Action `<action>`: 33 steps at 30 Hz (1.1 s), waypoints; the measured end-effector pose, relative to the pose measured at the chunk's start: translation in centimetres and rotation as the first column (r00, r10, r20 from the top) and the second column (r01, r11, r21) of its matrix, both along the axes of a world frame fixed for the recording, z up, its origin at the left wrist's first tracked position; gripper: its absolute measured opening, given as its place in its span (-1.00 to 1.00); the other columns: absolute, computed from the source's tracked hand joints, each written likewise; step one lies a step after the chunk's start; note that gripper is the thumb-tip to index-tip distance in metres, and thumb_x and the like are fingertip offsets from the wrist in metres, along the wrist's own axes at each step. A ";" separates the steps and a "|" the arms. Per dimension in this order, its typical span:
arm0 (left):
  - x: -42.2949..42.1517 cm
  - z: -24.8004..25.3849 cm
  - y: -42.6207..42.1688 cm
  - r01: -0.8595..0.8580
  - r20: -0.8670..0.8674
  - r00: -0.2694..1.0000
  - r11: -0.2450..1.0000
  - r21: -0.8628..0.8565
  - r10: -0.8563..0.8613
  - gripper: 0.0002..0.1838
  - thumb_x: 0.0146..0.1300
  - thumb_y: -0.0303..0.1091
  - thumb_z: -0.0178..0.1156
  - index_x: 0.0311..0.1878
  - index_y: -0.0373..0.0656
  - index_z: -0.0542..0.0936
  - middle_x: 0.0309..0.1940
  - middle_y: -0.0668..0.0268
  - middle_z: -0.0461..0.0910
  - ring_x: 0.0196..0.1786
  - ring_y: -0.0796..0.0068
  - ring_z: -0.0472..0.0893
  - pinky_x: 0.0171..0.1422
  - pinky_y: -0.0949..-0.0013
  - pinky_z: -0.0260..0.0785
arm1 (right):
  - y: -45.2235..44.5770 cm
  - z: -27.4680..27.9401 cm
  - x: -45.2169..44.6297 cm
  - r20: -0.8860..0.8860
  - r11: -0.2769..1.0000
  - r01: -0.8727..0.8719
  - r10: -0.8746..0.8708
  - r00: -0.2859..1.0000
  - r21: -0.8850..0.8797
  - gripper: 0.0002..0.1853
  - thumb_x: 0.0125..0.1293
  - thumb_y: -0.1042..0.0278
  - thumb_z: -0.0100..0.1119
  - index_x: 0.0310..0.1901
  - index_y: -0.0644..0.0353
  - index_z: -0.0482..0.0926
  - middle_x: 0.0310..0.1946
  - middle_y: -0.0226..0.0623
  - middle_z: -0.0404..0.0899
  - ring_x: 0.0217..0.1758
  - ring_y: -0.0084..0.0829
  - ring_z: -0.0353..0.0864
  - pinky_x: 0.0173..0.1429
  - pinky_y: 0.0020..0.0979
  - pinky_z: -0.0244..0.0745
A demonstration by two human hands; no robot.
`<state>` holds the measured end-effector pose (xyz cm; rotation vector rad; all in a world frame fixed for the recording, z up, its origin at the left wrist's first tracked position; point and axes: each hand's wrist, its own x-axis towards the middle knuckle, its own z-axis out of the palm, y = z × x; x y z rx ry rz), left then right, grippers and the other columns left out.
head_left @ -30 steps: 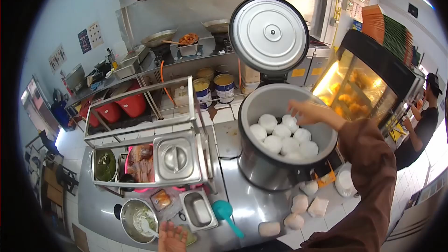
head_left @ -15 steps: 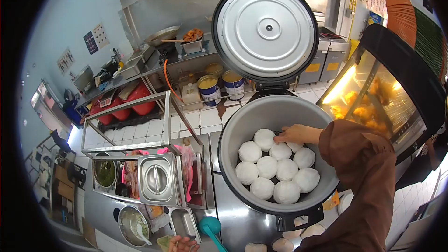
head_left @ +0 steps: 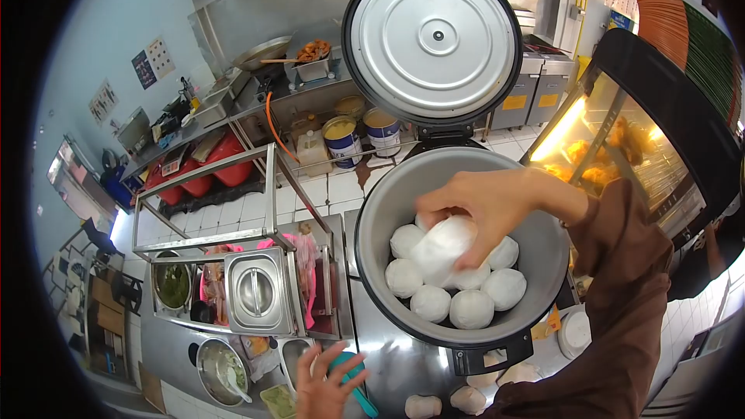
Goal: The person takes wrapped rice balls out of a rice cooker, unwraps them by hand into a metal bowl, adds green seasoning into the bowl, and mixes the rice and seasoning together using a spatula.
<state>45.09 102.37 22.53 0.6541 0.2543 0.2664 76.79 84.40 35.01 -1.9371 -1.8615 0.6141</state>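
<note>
My right hand [head_left: 493, 206], in a brown sleeve, grips a white wrapped ball [head_left: 444, 250] just above the others inside a large round cooker [head_left: 547, 295]. Several more wrapped balls [head_left: 472, 309] lie at the bottom of the cooker, and its round lid [head_left: 434, 39] stands raised behind. Fingers spread, my left hand [head_left: 326, 380] is over the metal counter at the bottom, near a teal ladle [head_left: 361, 397] and a steel pan [head_left: 295, 358], holding nothing.
A steel rack [head_left: 272, 229] with a lidded steel container [head_left: 258, 291] stands at the left. A bowl with a spoon [head_left: 221, 372] is near the front edge. Wrapped pieces [head_left: 423, 406] lie before the cooker. A lit food warmer [head_left: 613, 140] is at the right, with a person [head_left: 702, 264] behind.
My right hand has closed round one ball and lifted it from the pile. My left hand has risen further into view with its fingers spread. The view has moved closer over the cooker.
</note>
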 end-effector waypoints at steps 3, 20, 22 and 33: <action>2.7 -3.9 -2.6 -0.070 -0.149 0.962 0.736 0.673 0.228 -0.27 0.22 0.00 0.06 0.33 -0.16 0.05 0.04 0.13 0.40 0.05 0.26 0.42 0.12 0.21 0.37 | 1.9 3.2 -3.5 -0.199 0.995 0.095 -0.089 0.976 0.024 -0.52 0.00 -0.04 0.31 -0.28 0.20 0.42 -0.48 -0.29 0.51 -0.52 -0.40 0.50 -0.42 -0.41 0.37; -1.2 -5.1 -2.3 -0.073 -0.300 0.954 0.977 -0.202 0.009 -0.39 0.26 -0.07 -0.05 0.26 -0.25 0.17 0.16 0.07 0.33 0.18 0.06 0.35 0.12 -0.01 0.30 | -0.5 -20.5 5.4 0.077 0.313 0.827 -0.917 0.391 -0.466 -0.09 -0.34 0.04 0.51 0.02 0.40 0.28 -0.07 0.07 0.42 -0.10 -0.16 0.54 -0.19 -0.27 0.53; -1.0 -5.6 -2.5 -0.110 -0.373 0.926 0.983 -0.145 0.049 -0.41 0.26 -0.08 -0.04 0.25 -0.25 0.18 0.15 0.07 0.34 0.15 0.07 0.38 0.10 -0.02 0.33 | -0.7 -20.6 6.0 0.094 0.309 0.816 -0.911 0.402 -0.489 -0.07 -0.40 0.09 0.52 0.03 0.42 0.28 -0.07 0.10 0.43 -0.07 -0.11 0.52 -0.14 -0.23 0.53; 0.2 -2.2 -1.8 -0.113 -0.451 0.860 0.951 0.289 0.239 -0.42 0.27 -0.08 -0.02 0.22 -0.28 0.21 0.03 0.00 0.40 0.02 0.05 0.48 -0.06 0.04 0.46 | 0.8 -7.9 1.6 -0.339 0.664 0.664 -0.747 0.571 -0.344 -0.23 -0.26 0.34 0.50 0.03 0.32 0.29 -0.18 -0.08 0.49 -0.14 -0.35 0.52 -0.14 -0.41 0.50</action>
